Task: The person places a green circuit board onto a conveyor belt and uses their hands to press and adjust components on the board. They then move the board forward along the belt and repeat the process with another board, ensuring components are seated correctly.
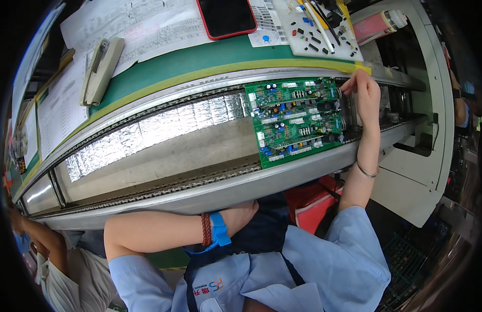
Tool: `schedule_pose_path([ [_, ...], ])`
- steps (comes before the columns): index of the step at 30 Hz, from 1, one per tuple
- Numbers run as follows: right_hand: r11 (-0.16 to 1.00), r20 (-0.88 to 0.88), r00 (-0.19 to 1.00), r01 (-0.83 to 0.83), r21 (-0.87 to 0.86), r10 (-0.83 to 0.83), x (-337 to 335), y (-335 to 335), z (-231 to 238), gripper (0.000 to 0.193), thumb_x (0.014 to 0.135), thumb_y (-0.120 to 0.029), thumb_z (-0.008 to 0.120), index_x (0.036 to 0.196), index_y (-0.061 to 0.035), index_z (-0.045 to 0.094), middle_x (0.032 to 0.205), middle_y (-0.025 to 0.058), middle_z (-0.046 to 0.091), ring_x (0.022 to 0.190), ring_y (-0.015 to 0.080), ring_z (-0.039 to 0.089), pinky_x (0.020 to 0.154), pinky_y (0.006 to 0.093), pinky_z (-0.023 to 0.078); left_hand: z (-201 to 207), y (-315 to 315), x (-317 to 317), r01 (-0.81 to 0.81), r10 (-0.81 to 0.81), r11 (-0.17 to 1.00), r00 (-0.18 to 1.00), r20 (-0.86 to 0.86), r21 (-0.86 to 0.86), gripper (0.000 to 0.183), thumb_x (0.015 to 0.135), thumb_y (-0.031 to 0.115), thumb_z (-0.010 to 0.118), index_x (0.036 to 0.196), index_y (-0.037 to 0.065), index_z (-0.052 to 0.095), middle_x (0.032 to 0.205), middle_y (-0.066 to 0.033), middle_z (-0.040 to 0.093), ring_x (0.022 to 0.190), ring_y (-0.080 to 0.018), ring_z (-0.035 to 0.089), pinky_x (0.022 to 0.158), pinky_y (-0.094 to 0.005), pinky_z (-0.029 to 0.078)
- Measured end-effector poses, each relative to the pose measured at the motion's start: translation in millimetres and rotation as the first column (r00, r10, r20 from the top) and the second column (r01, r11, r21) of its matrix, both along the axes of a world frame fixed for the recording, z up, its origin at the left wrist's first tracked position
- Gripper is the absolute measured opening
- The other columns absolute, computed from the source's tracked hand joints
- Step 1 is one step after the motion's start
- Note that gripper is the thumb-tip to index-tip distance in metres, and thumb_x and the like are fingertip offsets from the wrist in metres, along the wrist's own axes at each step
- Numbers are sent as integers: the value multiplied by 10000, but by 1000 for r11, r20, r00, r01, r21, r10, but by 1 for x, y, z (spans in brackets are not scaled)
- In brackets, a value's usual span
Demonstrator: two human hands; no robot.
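A green circuit board (298, 119), crowded with small parts, lies across the two rails of a conveyor. White connectors, blue parts and dark round parts stand up from it. At its far right corner, my right hand (365, 96) reaches in with bent fingertips drawn together beside the board's edge. Whatever lies between those fingertips is too small to make out. My left hand (241, 216) rests low in front of the near rail, away from the board. Its fingers are turned under and mostly hidden. A blue strap (219, 231) circles that wrist.
Silver foil (163, 132) lines part of the conveyor (199, 195). Beyond it, a phone (227, 18), paper sheets (142, 31), a beige handset (101, 70) and a white foam block (308, 39) with loose components occupy the green bench. Another person's arm (46, 236) is at left.
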State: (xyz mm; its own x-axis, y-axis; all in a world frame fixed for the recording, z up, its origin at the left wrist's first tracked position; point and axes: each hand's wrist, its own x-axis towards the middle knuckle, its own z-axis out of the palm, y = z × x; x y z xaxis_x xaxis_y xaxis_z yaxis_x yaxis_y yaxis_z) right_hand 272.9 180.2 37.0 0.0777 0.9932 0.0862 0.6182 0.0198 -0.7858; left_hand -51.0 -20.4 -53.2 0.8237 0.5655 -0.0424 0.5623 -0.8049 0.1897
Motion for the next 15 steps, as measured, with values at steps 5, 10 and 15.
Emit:
schedule_pose_path([
  [5, 886, -63, 955, 292, 359, -289, 8, -7, 8, 247, 972, -168, 420, 1093, -18, 573, 1106, 70, 624, 904, 141, 608, 797, 268, 438, 2, 7, 0, 266, -243, 959, 949, -199, 95, 317, 822, 217, 505, 1061, 41, 617, 1008, -163, 588, 1021, -339, 549, 900, -530, 428],
  [10, 895, 125, 973, 125, 428, -196, -58, -62, 20, 458, 957, -114, 387, 1405, -27, 357, 1421, 146, 390, 1323, 234, 360, 1066, 362, 287, -6, 7, 5, 262, -268, 963, 933, -239, -56, 289, 844, 200, 511, 1080, 97, 642, 1063, -153, 603, 1053, -347, 547, 889, -568, 425],
  [15, 942, 390, 912, -233, 243, 125, -110, -116, 10, 582, 935, -270, 429, 1445, -31, 283, 1510, 199, 223, 1390, 354, 227, 1108, 448, 178, -14, 6, 6, 233, -267, 958, 939, -216, -169, 274, 854, 183, 512, 1080, 105, 647, 1095, -142, 591, 1082, -350, 530, 886, -574, 424],
])
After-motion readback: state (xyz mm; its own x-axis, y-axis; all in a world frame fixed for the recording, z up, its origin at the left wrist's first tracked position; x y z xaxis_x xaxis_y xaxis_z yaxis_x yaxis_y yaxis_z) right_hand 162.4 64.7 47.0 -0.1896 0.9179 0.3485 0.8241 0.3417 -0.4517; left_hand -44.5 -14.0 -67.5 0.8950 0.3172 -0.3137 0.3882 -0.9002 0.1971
